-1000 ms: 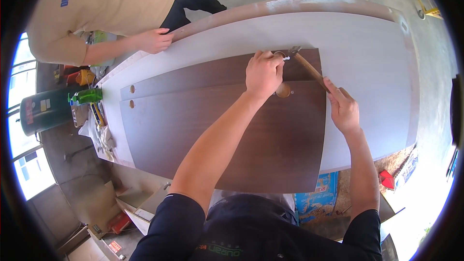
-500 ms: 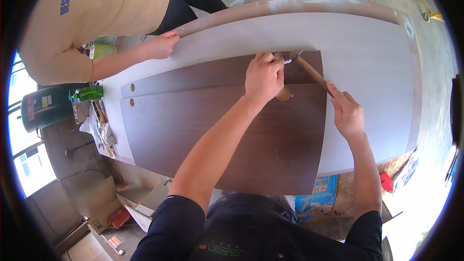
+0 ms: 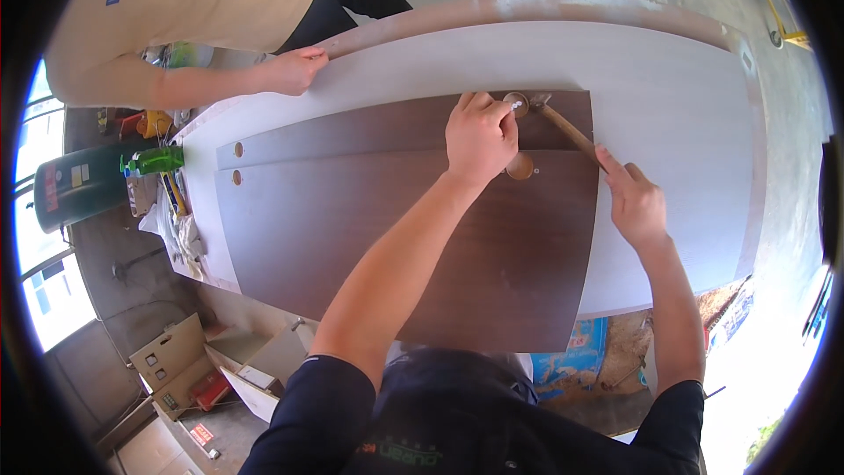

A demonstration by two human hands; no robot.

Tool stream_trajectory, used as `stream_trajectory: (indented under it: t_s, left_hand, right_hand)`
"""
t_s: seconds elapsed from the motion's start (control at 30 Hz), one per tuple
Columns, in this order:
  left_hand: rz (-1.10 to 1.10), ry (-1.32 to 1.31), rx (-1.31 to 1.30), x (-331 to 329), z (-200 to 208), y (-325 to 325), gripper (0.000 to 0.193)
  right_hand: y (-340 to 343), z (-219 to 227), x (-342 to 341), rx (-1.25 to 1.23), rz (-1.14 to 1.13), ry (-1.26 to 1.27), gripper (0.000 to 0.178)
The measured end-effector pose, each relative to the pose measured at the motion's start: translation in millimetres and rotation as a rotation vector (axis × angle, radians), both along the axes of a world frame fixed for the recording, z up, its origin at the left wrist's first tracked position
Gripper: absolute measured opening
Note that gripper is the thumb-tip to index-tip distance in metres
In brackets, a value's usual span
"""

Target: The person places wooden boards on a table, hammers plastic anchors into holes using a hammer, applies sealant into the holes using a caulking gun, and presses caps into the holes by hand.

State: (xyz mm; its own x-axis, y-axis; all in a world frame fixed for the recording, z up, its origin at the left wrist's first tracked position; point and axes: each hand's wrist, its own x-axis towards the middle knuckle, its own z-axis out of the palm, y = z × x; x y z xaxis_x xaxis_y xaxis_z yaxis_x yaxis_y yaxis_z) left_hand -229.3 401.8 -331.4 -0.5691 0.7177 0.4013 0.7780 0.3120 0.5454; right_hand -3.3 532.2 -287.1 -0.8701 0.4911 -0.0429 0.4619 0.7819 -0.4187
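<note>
Beyond the near dark-brown wood-grain board, where a tiny white dot seems set beside a round hole, our left hand pinches small white pieces, apparently unset, and rightward our right hand grips a wooden-handled metal hammer.

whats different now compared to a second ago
The co-worker's hand has shifted slightly right along the white board's edge, fingers more curled. Nothing was let go: the left hand still holds the small white piece by the upper hole; the right hand still grips the hammer.
</note>
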Motion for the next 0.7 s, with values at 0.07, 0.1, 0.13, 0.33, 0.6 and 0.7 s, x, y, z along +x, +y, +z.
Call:
stream_trajectory:
  t_s: [0.07, 0.1, 0.13, 0.33, 0.6, 0.7]
  left_hand:
    - [0.046, -0.041, 0.041, 4, 1, -5, 0.009]
    - [0.053, -0.041, 0.04, 4, 2, -8, 0.009]
    - [0.046, -0.02, 0.003, 3, 1, -11, 0.009]
    - [0.02, 0.019, -0.048, -18, -3, -19, 0.007]
    - [-0.011, 0.045, -0.101, -14, 0, -22, 0.006]
    - [0.004, 0.02, -0.121, -13, -1, -22, 0.006]
  right_hand:
    - [5, 14, -1, -0.049, 0.015, 0.219, 0.047]
    - [4, 18, -4, -0.086, -0.041, 0.31, 0.046]
    - [5, 13, -3, -0.083, -0.038, 0.31, 0.046]
    - [17, 9, -7, 0.005, 0.044, 0.25, 0.043]
    - [11, 3, -6, -0.055, 0.037, 0.213, 0.047]
    - [2, 2, -18, -0.113, 0.027, 0.28, 0.05]
